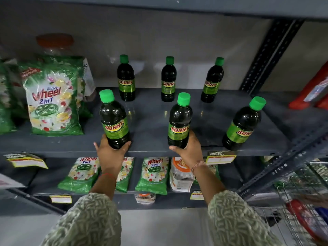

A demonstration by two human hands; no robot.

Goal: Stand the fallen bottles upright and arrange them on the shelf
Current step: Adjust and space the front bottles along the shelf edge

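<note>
At the far left a green packet (5,96) is cut off by the frame edge. Beside it stands a crinkled plastic detergent bag (53,102), and behind that a clear jar with an orange lid (55,41) is blurred and mostly hidden. On the dark grey metal shelf (150,119) six dark glossy plastic bottles with green screw caps and green labels stand upright in two rows of three, well apart from one another.

The left hand (111,150) wraps the base of the near-left bottle (114,121) from below, fingers curled around it, thumb on the left side; its palm is hidden. The far-left bottle (126,79) and far-middle bottle (168,79) stand untouched. The right hand (190,150) closes around the base of the near-middle bottle (180,121), thumb in front, fingers behind it out of sight. The far-right bottle (212,80) and near-right bottle (243,124) lean with the lens distortion; the latter sits at the shelf's front edge. At the lower right, a wire basket (301,201) is blurred and cropped.
</note>
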